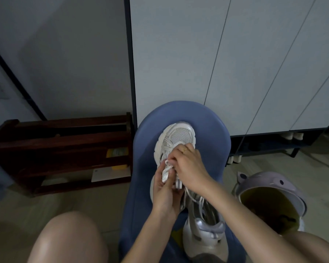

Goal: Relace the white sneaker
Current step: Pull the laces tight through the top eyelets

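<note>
**Both hands on the lace**

Dark wooden shoe rack (pixel 61 149) stands left. On the blue padded stool (pixel 213 130), the white mesh sneaker (pixel 180 135) lies toe-away; left hand (pixel 164 192) and right hand (pixel 188 166) each pinch its white shoelace (pixel 166 170). A lilac lidded bin (pixel 270 188) sits right.

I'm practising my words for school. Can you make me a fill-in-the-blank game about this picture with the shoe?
1. The sneaker lies on a stool whose colour is ____.
2. Both hands pinch the white ____ over the sneaker.
3. The ring is on the ____ hand.
4. The wooden rack stands to the ____ of the stool.

Missing words: blue; lace; right; left
</note>
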